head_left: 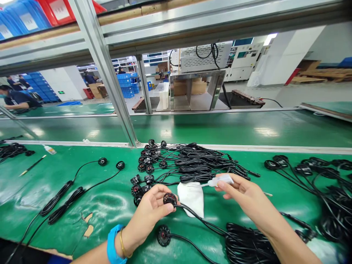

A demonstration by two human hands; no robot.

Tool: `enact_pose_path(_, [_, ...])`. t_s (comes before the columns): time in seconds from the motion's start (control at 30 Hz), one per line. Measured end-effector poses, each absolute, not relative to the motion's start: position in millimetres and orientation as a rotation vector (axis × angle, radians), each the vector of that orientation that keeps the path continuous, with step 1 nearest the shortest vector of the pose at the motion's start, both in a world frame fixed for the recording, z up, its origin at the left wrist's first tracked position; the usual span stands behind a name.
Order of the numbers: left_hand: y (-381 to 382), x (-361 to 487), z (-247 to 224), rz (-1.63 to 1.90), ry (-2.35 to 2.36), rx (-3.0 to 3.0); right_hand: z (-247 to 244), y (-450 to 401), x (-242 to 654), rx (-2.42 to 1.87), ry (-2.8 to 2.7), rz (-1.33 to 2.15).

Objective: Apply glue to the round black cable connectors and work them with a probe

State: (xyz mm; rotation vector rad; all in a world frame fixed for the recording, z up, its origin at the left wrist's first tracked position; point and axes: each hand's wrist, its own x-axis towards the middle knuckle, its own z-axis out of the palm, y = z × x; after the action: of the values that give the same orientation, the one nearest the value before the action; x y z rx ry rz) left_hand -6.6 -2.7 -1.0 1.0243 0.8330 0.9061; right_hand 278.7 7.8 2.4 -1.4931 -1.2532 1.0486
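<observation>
My left hand (147,216) pinches a round black cable-end puck (169,199), its black cable trailing to the lower right. My right hand (242,194) grips a small translucent plastic dropper bottle (221,180), whose thin tip points left toward the puck, with a gap between them. Under the bottle lies a white cloth (191,198). Beyond it is a heap of coiled black cables (195,165) with several round pucks (145,165) at their ends. Another puck (164,235) lies just below my left hand.
More coiled black cables (316,183) lie to the right, and others (63,194) to the left on the green bench mat (110,209). A small bottle (49,149) and a pen-like tool (32,165) lie at the left. A metal upright (104,66) rises behind, before a green conveyor (220,128).
</observation>
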Motion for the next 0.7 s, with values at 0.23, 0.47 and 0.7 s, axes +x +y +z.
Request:
enact_pose_path(0.23, [-3.8,-3.5,0.8,0.926,0.831,1.034,-3.7,4.1,277.0,-1.515,-1.332,0.925])
enact_pose_path(0.47, [-2.7,-4.7,-2.9,0.913,0.849,1.067,-5.4,1.8,277.1,-1.54,-1.389,0.836])
enact_pose_path(0.7, [-3.1,-3.8,-5.5,0.95,0.854,1.078,0.5,-0.8,277.3,-1.492,-1.314,0.887])
